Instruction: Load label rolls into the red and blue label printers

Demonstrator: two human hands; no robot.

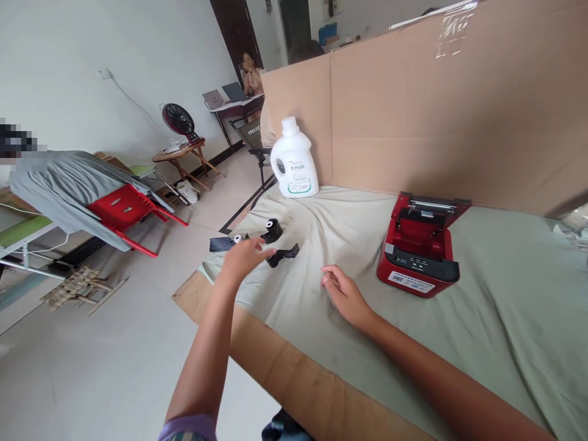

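My left hand (245, 260) reaches over the left end of the cloth, its thumb and fingers apart, with nothing visible between them. Close to it lie a black roll with a white core (274, 231) and a loose black strip (285, 253). Partly behind the hand is another roll with a white core (237, 239), beside a dark flat piece (220, 244). My right hand (344, 294) is at the middle of the cloth, fingers curled in and nothing seen in them. To its right stands a small red-and-black printer (416, 269), its lid raised and its compartment exposed.
A white jug-shaped bottle (298, 162) stands at the back, against a tall cardboard panel (413, 110). The pale green cloth (303, 318) covers a wooden board (294, 367). Beyond are a red chair (126, 211), a fan (178, 118) and two other people.
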